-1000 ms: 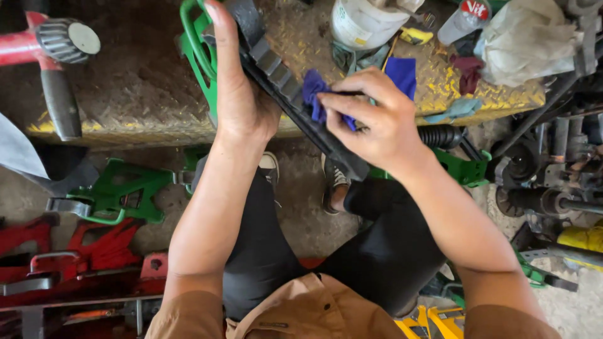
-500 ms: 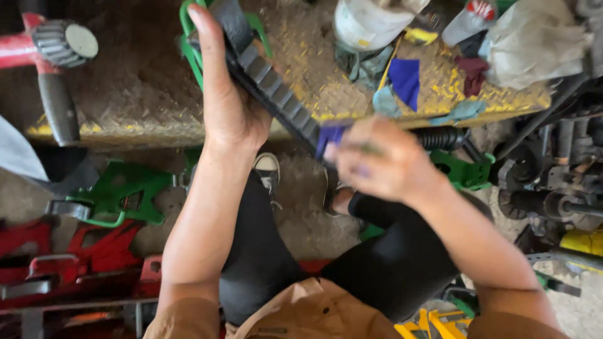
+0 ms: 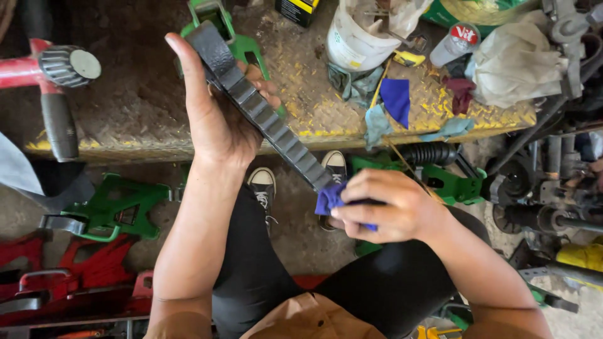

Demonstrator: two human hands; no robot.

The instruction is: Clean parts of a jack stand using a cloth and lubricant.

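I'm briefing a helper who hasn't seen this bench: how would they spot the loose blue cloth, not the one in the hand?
Start at the yellow-flecked metal bench across the top, then find the white bucket on it. Just below the bucket lies the blue cloth, flat and deep blue among paler grey-green rags, untouched, unlike the blue scrap pinched in the right hand.

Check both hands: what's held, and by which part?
Left hand holds a black toothed rubber belt near its upper end, palm behind it, fingers curled over. Right hand pinches a small blue cloth around the belt's lower end.
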